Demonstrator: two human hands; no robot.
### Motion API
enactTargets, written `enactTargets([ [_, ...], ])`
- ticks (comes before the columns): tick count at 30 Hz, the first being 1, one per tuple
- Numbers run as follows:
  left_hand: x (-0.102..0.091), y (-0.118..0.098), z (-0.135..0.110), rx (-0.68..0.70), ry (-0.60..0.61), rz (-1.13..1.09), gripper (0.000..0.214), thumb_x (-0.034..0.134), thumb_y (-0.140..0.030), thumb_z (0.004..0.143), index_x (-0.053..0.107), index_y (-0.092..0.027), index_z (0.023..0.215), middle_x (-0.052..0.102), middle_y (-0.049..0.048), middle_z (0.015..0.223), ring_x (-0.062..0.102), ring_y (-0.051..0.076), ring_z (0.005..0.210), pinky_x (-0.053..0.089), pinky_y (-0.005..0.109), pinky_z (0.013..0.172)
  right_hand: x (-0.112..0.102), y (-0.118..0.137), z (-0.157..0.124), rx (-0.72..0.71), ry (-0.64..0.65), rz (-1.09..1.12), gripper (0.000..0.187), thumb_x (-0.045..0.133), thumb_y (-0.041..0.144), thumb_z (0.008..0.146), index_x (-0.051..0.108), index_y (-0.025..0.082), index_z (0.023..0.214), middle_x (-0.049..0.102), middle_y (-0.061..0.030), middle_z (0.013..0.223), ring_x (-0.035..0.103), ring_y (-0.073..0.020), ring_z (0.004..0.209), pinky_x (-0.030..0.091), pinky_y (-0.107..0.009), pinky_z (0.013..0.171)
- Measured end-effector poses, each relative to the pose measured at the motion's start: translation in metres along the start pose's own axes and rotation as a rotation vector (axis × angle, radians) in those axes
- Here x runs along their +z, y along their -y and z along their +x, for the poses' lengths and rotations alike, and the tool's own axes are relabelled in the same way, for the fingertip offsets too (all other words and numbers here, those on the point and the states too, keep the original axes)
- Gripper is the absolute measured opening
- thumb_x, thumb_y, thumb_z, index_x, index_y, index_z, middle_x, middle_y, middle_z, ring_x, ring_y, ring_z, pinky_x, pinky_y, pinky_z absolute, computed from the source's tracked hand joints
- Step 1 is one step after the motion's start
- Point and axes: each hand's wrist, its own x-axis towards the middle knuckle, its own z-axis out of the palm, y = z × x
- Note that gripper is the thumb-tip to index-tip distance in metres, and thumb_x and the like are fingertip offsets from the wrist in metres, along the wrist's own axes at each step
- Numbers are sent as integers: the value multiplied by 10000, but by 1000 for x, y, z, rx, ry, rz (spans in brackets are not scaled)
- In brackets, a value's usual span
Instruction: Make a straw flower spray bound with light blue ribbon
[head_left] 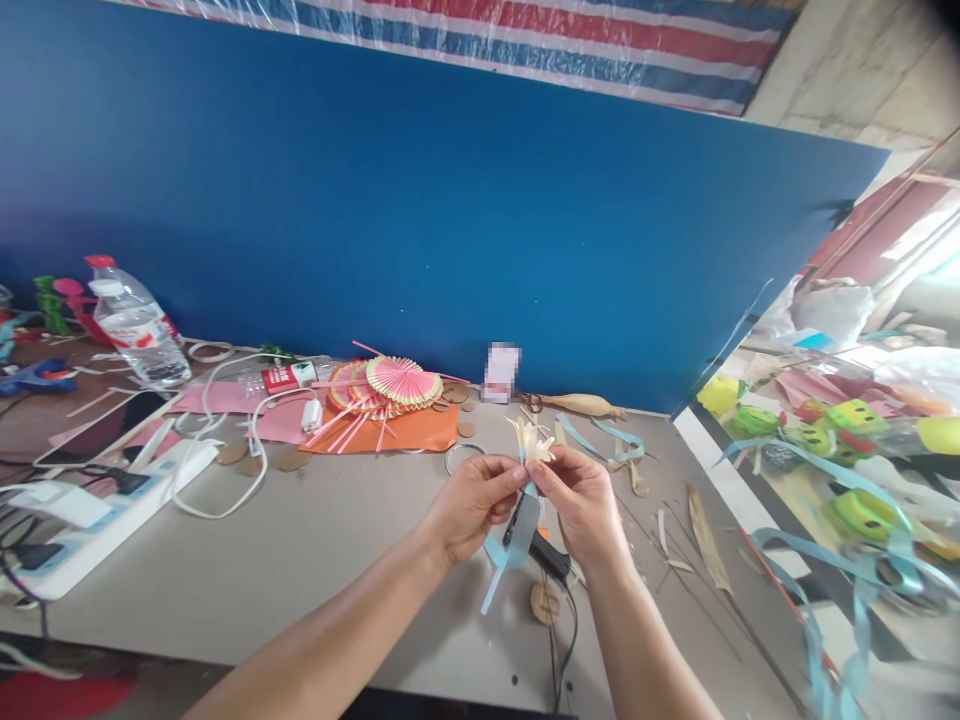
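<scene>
1. Flower (534, 443), cream-petalled, was found upright above the desk (337, 560), between both hands; it served as landmark.
2. Left hand (476, 505), just below and left of the flower: thumb and forefinger pinched its base.
3. Right hand (589, 500), just below and right of the flower: thumb and forefinger pinched the same base. Blue ribbon (523, 535) hung below it.
4. Black-handled tool (551, 555), corded, lay below the flower.
5. White-capped bottle (139, 335), far left of the flower, stood leaning and held clear liquid; a red-capped bottle (105, 270) stood behind it, its fill level indeterminable.
6. Red-labelled bottle (289, 377), left of the flower, lay on its side; contents could not be determined.
7. Power strip (142, 520), far left of the flower, held plugs.
8. Yellow-green pieces (866, 510) lay well right of the flower amid clear plastic; whether bagged could not be told.
</scene>
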Motion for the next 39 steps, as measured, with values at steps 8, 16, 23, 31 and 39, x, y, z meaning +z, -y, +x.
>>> enactTargets([
  [8,1,1,3,12,-1,-14,237,676,-291,624,521,-114,596,332,-75,451,195,-3,373,102,178,380,-1,-2,3,-21,70,33,112,627,236,688,558,155,655,512,25,592,439,-80,548,358,-210,551],
  [16,-3,3,0,11,-3,-7,220,664,-284,640,538,-106,614,410,-43,506,194,1,396,111,179,384,1,-4,1,-27,73,25,113,631,229,683,560,152,640,496,28,556,423,-77,510,343,-206,514],
  [23,2,9,-6,19,-49,-102,233,674,-293,625,530,-113,588,302,-81,430,200,2,374,142,145,357,7,-13,-6,-92,-29,57,116,629,252,685,562,164,648,509,23,591,426,-88,540,345,-218,537],
  [31,18,10,-12,-9,-63,-254,222,666,-272,633,516,-124,565,343,-79,407,279,5,349,236,124,346,15,-15,-11,-305,-143,8,137,593,231,717,526,173,612,446,26,590,400,-93,564,341,-227,553],
  [39,17,10,-12,-37,-49,-212,252,666,-299,628,502,-119,560,251,-94,413,162,4,369,151,119,336,9,-16,-11,-192,-138,54,148,608,271,703,525,164,643,472,11,629,427,-98,585,375,-230,571],
])
